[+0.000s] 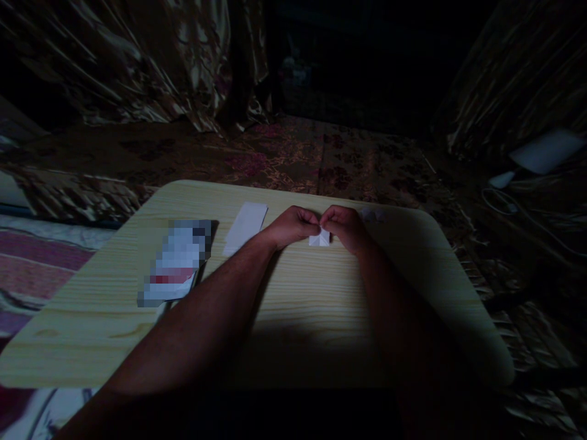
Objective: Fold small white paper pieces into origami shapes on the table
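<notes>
Between my two hands is a small piece of folded white paper (319, 237), with crease lines meeting near its upper middle. My left hand (294, 226) pinches its upper left part between thumb and fingers. From the other side, my right hand (345, 225) grips the upper right part in the same way. The fingertips almost meet and hide the top of the paper. A stack of white paper sheets (246, 223) lies on the table to the left of my left hand.
The light wooden table (302, 293) has rounded corners. A blurred-out booklet or packet (178, 260) lies on its left. Small pale items (372, 214) sit beyond my right hand. A white device with a cable (545, 151) stands off the table at right. Patterned curtains (174, 61) hang behind.
</notes>
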`<state>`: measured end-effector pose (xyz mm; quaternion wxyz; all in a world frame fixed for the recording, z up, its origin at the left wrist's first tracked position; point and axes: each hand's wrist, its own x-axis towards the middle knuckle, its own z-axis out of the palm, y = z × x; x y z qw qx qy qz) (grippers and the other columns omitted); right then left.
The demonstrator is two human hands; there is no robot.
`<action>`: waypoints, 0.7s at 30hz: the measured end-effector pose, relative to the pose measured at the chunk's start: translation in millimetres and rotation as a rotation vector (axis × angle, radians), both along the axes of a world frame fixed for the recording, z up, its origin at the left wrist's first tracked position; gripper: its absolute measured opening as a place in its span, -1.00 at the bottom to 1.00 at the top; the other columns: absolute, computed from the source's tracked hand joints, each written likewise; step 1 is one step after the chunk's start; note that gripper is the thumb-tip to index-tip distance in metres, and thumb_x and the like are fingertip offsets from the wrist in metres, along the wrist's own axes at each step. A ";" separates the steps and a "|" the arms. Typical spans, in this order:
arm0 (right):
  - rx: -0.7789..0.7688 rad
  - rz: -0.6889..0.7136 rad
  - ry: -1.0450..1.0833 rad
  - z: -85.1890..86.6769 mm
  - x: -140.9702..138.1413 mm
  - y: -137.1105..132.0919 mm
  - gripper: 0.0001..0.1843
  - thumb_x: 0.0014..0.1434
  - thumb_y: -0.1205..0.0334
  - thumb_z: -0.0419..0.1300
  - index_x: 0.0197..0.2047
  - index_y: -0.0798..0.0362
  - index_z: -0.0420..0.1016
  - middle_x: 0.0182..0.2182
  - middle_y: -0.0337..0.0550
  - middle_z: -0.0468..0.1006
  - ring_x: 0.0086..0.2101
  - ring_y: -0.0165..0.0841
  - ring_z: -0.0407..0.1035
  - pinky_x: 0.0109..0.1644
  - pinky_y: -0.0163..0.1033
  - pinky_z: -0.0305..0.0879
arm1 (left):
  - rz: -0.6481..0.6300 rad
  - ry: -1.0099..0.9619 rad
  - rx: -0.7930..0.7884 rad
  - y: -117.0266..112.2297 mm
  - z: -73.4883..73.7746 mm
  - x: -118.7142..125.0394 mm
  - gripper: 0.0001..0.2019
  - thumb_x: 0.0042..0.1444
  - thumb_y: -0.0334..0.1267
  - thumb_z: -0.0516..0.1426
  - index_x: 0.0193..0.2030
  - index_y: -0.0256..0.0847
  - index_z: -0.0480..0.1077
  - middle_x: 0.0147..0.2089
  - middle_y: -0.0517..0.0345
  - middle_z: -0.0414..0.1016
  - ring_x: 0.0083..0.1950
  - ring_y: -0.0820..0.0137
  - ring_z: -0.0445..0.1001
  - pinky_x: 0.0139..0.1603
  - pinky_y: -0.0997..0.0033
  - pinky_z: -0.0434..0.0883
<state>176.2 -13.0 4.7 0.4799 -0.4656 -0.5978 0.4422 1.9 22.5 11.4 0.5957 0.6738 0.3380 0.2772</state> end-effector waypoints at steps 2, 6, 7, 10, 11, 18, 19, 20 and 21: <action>-0.003 -0.001 -0.002 0.4 0.3 -0.2 -0.94 -0.10 0.29 0.22 -0.45 0.06 0.46 -0.58 -0.30 0.45 -0.55 -0.46 0.29 -0.50 -0.36 0.14 | -0.011 -0.003 -0.008 -0.7 2.0 0.1 -0.83 -0.13 -0.22 0.22 -0.51 -0.32 0.41 -0.66 0.32 0.22 -0.61 0.62 0.08 -0.57 0.52 -0.01; -0.008 -0.015 -0.024 0.4 0.8 -0.2 -0.93 -0.11 0.27 0.23 -0.46 0.05 0.46 -0.58 -0.30 0.45 -0.54 -0.45 0.30 -0.49 -0.36 0.15 | -0.002 0.024 0.009 -2.5 5.4 1.3 -0.81 -0.16 -0.21 0.24 -0.51 -0.32 0.41 -0.64 0.29 0.27 -0.60 0.61 0.11 -0.56 0.53 0.02; -0.007 -0.015 -0.026 0.2 1.0 0.0 -0.93 -0.11 0.27 0.23 -0.45 0.05 0.46 -0.58 -0.30 0.45 -0.54 -0.45 0.30 -0.49 -0.36 0.15 | 0.007 0.028 0.010 -2.8 5.8 1.8 -0.81 -0.17 -0.21 0.24 -0.51 -0.32 0.41 -0.63 0.29 0.29 -0.59 0.61 0.12 -0.56 0.53 0.04; -0.002 -0.010 -0.027 -0.9 1.7 0.8 -0.92 -0.10 0.26 0.25 -0.45 0.05 0.47 -0.58 -0.30 0.46 -0.54 -0.44 0.30 -0.48 -0.35 0.16 | 0.023 0.027 0.010 -2.8 5.4 2.6 -0.83 -0.18 -0.22 0.24 -0.51 -0.31 0.42 -0.61 0.28 0.32 -0.58 0.59 0.16 -0.54 0.53 0.08; -0.001 -0.008 -0.025 -1.2 1.9 1.0 -0.92 -0.10 0.25 0.25 -0.46 0.05 0.47 -0.58 -0.29 0.47 -0.54 -0.44 0.31 -0.48 -0.35 0.16 | 0.021 0.025 0.012 -2.5 4.9 2.7 -0.83 -0.18 -0.23 0.24 -0.51 -0.31 0.42 -0.61 0.28 0.33 -0.57 0.59 0.18 -0.53 0.53 0.08; 0.015 -0.042 -0.028 -1.4 1.3 -0.1 -0.92 -0.10 0.26 0.26 -0.45 0.06 0.50 -0.56 -0.26 0.49 -0.52 -0.43 0.33 -0.47 -0.34 0.19 | 0.028 0.019 -0.002 -2.2 3.8 2.9 -0.82 -0.20 -0.22 0.26 -0.51 -0.31 0.42 -0.61 0.28 0.33 -0.58 0.60 0.17 -0.53 0.52 0.07; 0.012 -0.057 -0.036 -1.4 0.8 -0.2 -0.90 -0.10 0.25 0.27 -0.44 0.07 0.50 -0.56 -0.26 0.49 -0.53 -0.43 0.32 -0.48 -0.35 0.18 | 0.037 0.006 -0.017 -2.7 4.0 3.2 -0.81 -0.21 -0.21 0.27 -0.52 -0.31 0.41 -0.61 0.29 0.32 -0.58 0.60 0.16 -0.54 0.51 0.07; 0.004 -0.067 -0.032 -1.5 0.4 -0.1 -0.89 -0.09 0.24 0.27 -0.42 0.07 0.50 -0.56 -0.26 0.49 -0.53 -0.43 0.32 -0.49 -0.35 0.18 | 0.041 -0.011 -0.035 -3.1 3.9 3.5 -0.79 -0.21 -0.21 0.27 -0.52 -0.30 0.40 -0.62 0.29 0.32 -0.59 0.61 0.15 -0.54 0.51 0.06; -0.010 -0.072 -0.016 -1.8 -0.1 0.2 -0.86 -0.09 0.23 0.27 -0.40 0.07 0.50 -0.56 -0.27 0.48 -0.53 -0.44 0.32 -0.50 -0.35 0.19 | 0.045 -0.026 -0.050 -3.3 3.7 3.8 -0.79 -0.21 -0.20 0.27 -0.52 -0.30 0.39 -0.62 0.30 0.30 -0.59 0.61 0.13 -0.54 0.51 0.05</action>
